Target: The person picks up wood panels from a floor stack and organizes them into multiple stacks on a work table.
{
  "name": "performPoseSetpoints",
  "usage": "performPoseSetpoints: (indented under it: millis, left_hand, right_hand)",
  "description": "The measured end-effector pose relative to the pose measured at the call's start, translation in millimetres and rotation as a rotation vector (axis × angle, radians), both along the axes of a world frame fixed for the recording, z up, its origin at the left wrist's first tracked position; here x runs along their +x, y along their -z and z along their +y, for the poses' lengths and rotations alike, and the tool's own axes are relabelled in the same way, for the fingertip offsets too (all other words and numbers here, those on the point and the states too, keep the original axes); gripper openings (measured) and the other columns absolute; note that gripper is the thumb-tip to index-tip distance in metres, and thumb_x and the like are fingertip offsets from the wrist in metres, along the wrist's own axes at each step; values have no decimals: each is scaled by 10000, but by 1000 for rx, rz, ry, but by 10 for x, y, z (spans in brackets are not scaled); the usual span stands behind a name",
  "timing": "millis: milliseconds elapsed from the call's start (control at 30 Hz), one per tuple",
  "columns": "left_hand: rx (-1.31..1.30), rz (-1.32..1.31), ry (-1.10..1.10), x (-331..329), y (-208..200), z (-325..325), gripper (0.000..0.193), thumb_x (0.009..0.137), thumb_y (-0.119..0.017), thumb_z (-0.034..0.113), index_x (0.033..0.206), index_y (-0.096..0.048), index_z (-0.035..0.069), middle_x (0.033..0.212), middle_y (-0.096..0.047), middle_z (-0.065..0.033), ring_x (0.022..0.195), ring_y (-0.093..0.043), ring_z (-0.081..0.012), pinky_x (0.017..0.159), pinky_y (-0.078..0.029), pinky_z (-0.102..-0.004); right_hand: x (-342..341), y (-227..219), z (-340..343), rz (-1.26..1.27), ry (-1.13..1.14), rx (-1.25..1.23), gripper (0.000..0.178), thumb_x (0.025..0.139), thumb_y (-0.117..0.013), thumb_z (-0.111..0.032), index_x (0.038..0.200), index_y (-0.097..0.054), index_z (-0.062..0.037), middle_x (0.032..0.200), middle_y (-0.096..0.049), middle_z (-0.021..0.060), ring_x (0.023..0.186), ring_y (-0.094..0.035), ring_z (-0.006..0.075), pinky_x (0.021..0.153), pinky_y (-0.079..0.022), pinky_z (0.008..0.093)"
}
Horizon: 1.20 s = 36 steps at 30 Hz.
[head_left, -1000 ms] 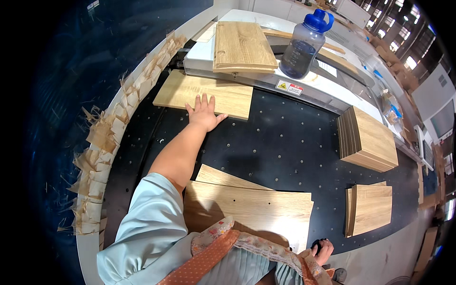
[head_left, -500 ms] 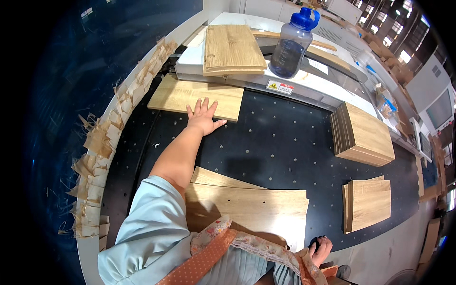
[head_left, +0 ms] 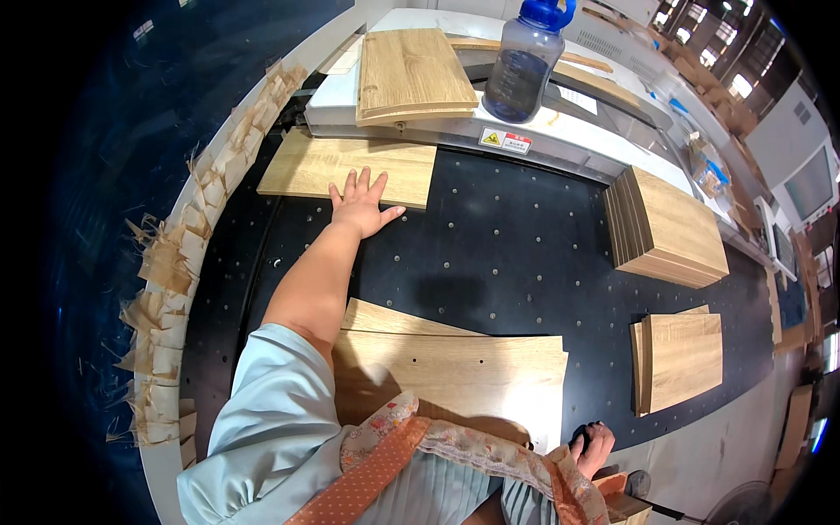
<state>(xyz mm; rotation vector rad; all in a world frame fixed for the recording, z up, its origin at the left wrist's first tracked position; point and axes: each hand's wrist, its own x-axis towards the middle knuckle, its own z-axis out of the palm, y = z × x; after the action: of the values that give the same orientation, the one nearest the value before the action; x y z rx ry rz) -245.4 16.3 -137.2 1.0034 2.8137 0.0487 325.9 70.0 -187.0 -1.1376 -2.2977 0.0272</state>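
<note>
My left hand [head_left: 360, 206] reaches far out, fingers spread flat on the near edge of a wood-grain board [head_left: 302, 171]. That board lies on the black table [head_left: 534, 302] with its far side against the white machine beam [head_left: 437, 129]. Close to my body, larger wood-grain boards [head_left: 507, 385] overlap; the top one has two small dark holes. At the near right table edge, my right hand [head_left: 598, 448] is curled around a small dark object [head_left: 578, 432], mostly hidden by the fingers.
On the beam stand a few stacked boards [head_left: 416, 74] and a blue-capped water bottle [head_left: 523, 74]. To the right are a tall board stack [head_left: 674, 229] and a smaller one [head_left: 687, 359]. Torn tape pieces [head_left: 166, 262] line the left frame. A monitor [head_left: 809, 188] stands far right.
The view has shifted a little, so the whole scene sits higher in the picture. Both hands keep their places against the board and the table edge.
</note>
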Motion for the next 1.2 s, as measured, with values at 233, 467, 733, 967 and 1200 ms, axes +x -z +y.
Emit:
performPoseSetpoints:
  millis: [233,467,733,967,1200]
  left_hand:
    - [9,10,-5,-3,15,-7,824,804,-474,650,1455,-174,244,1528,-64,-81,1407,-16,-281,1092,4,-558]
    - [-2,3,-5,-1,36,-38,833,797,-468,662,1456,-169,248,1529,-56,-79,1407,-10,-284,1086,7,-571]
    - [21,-34,35,-19,11,1,824,800,-498,630,1455,-175,249,1528,-62,-83,1407,0,-286,1086,34,-560]
    - [77,-164,249,11,23,-607,754,807,-634,425,1426,-283,176,1519,-113,-103,1398,-91,-302,1112,-181,-414]
    - [803,-741,-15,864,28,-2284,377,888,-559,99,1253,-502,26,1191,-586,-122,1103,-542,-190,946,-411,-297]
  right_hand:
    - [-9,-32,-67,43,-43,-116,208,753,-532,-45,952,-543,15,1012,-508,198,989,-497,378,867,-401,456]
    - [31,9,-47,29,-93,-58,181,758,-535,-68,927,-546,-6,934,-521,168,888,-503,340,785,-406,427]
    - [93,51,-28,73,-74,-148,198,722,-550,-42,912,-554,14,962,-531,202,951,-506,392,850,-418,464]
    - [22,64,-19,137,-84,-82,169,723,-560,-33,884,-568,18,964,-552,183,937,-528,375,843,-429,445]
    - [11,46,-95,105,-142,-7,165,814,-509,-48,933,-566,51,1008,-551,219,996,-512,385,881,-402,438]
